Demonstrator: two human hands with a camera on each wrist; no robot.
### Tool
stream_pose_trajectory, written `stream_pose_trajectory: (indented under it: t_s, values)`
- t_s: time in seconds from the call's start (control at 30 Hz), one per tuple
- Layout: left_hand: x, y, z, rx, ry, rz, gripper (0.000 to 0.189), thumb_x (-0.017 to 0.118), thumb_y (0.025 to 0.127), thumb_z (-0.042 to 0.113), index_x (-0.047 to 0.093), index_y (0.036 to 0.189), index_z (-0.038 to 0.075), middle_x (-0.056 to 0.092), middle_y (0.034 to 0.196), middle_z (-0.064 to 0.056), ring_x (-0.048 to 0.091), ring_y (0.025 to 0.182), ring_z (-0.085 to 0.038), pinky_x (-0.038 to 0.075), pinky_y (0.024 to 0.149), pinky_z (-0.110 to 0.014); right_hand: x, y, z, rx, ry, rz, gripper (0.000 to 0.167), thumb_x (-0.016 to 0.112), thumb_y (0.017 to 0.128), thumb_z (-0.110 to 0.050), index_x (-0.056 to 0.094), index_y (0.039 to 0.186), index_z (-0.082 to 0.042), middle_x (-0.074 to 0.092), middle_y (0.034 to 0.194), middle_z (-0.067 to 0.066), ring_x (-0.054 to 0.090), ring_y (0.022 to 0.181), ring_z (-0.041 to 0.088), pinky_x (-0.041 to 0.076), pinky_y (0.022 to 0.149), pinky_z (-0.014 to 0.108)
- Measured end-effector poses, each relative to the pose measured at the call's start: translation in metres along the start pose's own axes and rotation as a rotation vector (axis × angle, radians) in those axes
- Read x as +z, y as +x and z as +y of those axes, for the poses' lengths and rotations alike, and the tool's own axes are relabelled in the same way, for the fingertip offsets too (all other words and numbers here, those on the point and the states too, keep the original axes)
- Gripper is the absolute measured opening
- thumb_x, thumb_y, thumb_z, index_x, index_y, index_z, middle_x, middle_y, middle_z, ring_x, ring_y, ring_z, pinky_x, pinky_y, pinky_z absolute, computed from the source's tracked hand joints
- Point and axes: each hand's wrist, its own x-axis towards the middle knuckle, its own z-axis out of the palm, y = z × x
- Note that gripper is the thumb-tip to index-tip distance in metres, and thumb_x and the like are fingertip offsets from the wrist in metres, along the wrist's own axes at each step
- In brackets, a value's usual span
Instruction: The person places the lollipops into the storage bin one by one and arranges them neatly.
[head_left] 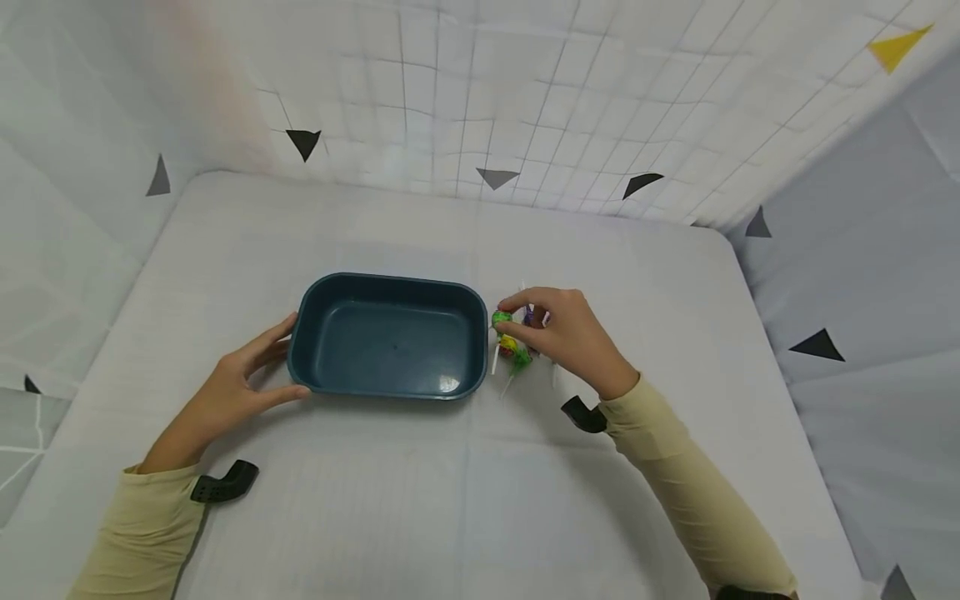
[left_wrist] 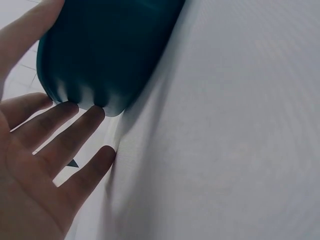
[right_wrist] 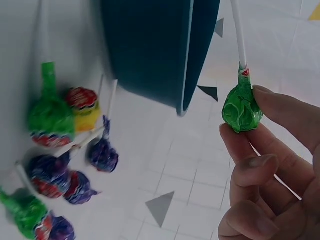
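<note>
A dark teal plastic basin (head_left: 386, 392) sits on the white-covered table. My left hand (head_left: 242, 385) is at its left end, fingers spread and fairly straight; in the left wrist view the fingertips (left_wrist: 97, 111) touch the outer wall. My right hand (head_left: 558, 327) pinches a green-wrapped lollipop (right_wrist: 242, 107) by its candy head between thumb and fingers, with the white stick pointing away. It is held just off the basin's right end, above several more lollipops on the table: green (right_wrist: 50, 117), yellow and red (right_wrist: 85, 110), and purple (right_wrist: 47, 175) ones.
White cloth walls with grid lines and black, grey and yellow triangles surround the table (head_left: 360, 517). A black wrist mount (head_left: 225, 483) is on the left sleeve and another mount (head_left: 585, 414) on the right.
</note>
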Motion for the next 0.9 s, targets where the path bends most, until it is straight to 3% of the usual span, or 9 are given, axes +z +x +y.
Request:
stream_pose_trajectory:
  t_s: [0.27, 0.47, 0.57, 0.73, 0.9]
  values:
    - [0.0, -0.002, -0.002, 0.002, 0.009, 0.001, 0.109, 0.09, 0.075, 0.0, 0.03, 0.164, 0.019, 0.039, 0.164, -0.019, 0.043, 0.131, 0.019, 0.034, 0.108, 0.001, 0.007, 0.013, -0.01, -0.015, 0.02, -0.017, 0.024, 0.082, 0.091, -0.031, 0.08, 0.111, -0.019, 0.075, 0.092, -0.006, 0.055, 0.058, 0.015, 0.044, 0.046, 0.026]
    - [0.0, -0.002, -0.002, 0.002, 0.007, 0.003, 0.108, 0.09, 0.075, 0.001, 0.03, 0.164, 0.018, 0.039, 0.163, -0.022, 0.042, 0.131, 0.02, 0.034, 0.108, 0.001, 0.013, 0.022, -0.016, -0.02, 0.018, -0.024, 0.022, 0.081, 0.091, -0.032, 0.081, 0.11, -0.02, 0.075, 0.087, -0.007, 0.057, 0.063, 0.013, 0.04, 0.048, 0.026]
    - [0.0, -0.003, -0.001, -0.002, 0.003, 0.001, 0.108, 0.09, 0.076, 0.001, 0.03, 0.164, 0.018, 0.039, 0.163, -0.022, 0.042, 0.131, 0.02, 0.034, 0.108, 0.001, 0.016, 0.026, -0.02, -0.021, 0.02, -0.036, 0.022, 0.081, 0.091, -0.032, 0.081, 0.109, -0.02, 0.076, 0.091, -0.008, 0.056, 0.061, 0.014, 0.039, 0.047, 0.026]
    - [-0.001, -0.003, -0.001, -0.003, 0.01, 0.006, 0.108, 0.09, 0.076, 0.003, 0.03, 0.164, 0.019, 0.042, 0.161, -0.024, 0.042, 0.13, 0.021, 0.034, 0.107, 0.001, 0.021, 0.033, -0.025, -0.031, 0.021, -0.049, 0.021, 0.081, 0.091, -0.031, 0.08, 0.109, -0.02, 0.074, 0.083, -0.007, 0.052, 0.057, 0.016, 0.04, 0.048, 0.026]
    - [0.0, -0.003, -0.002, 0.003, 0.002, 0.01, 0.107, 0.09, 0.076, 0.002, 0.031, 0.164, 0.017, 0.042, 0.161, -0.025, 0.043, 0.13, 0.02, 0.035, 0.108, 0.0, 0.027, 0.041, -0.029, -0.052, 0.014, -0.055, 0.019, 0.081, 0.092, -0.031, 0.08, 0.108, -0.021, 0.078, 0.098, -0.007, 0.054, 0.063, 0.014, 0.041, 0.05, 0.027]
